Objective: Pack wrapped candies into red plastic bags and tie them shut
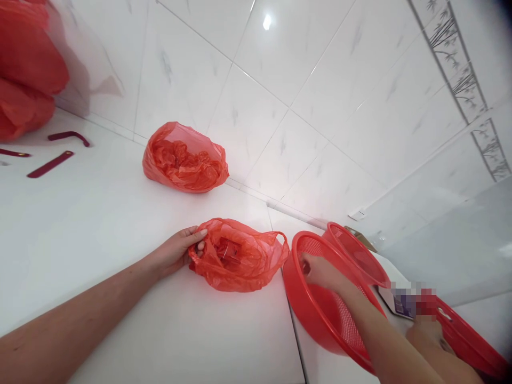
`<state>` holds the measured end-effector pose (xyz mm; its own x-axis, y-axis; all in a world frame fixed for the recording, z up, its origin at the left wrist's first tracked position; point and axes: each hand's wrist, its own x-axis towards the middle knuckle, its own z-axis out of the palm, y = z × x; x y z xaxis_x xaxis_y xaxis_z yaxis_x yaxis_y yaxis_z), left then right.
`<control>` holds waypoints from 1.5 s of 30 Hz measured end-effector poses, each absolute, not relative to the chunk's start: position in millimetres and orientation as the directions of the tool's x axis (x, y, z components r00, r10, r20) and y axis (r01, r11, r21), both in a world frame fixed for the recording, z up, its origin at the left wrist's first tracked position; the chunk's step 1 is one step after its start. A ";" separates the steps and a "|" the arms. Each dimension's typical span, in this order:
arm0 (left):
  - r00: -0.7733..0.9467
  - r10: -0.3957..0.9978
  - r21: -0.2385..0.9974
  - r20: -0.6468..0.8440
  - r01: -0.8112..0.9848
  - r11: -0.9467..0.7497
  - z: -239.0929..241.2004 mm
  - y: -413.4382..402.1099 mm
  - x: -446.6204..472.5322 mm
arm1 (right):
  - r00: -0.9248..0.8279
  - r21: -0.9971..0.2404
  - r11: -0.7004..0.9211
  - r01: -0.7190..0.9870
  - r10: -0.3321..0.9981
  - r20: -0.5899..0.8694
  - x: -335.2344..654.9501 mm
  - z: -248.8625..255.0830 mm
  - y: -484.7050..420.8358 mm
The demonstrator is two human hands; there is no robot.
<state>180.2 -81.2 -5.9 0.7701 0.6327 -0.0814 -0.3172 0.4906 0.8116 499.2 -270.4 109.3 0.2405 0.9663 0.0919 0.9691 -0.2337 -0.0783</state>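
Note:
My left hand (pixel 180 250) grips the left edge of a thin red plastic bag (pixel 244 261) lying on the white counter (pixel 100 224). Something small shows through the bag's film. My right hand (pixel 320 271) is inside a large red mesh basket (pixel 320 314) just right of the bag. Its fingers are curled against the inner wall near the left rim, and I cannot tell whether they grip it. The bag's handle loop touches the basket's rim.
A second stuffed red bag (pixel 184 160) lies against the tiled wall. More red bags (pixel 24 69) and dark red strips (pixel 50 164) sit far left. Two more red baskets (pixel 356 250) (pixel 472 341) stand right. Another hand (pixel 428 328) is at lower right beside a flat card-like item (pixel 394 305).

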 end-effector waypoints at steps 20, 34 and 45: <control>0.768 0.640 0.804 -0.038 -0.357 0.476 -7.8 -82.3 180.2 | 0.095 0.116 -0.097 0.989 0.995 0.028 412.5 120.1 -177.7; 0.700 0.713 0.952 -0.044 -0.186 0.242 48.9 -106.2 145.6 | 0.428 -0.136 -0.411 0.901 0.895 0.128 450.2 134.2 -210.2; 0.409 0.737 0.836 0.538 -0.370 -0.405 199.0 -101.4 159.2 | 0.616 -0.964 -0.017 0.267 0.772 0.157 456.8 198.3 -260.3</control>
<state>159.2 -101.4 199.0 0.4088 0.7370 0.5382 -0.3705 -0.4049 0.8359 456.8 -260.3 198.3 0.6162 0.7718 0.1568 0.2669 -0.0173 -0.9636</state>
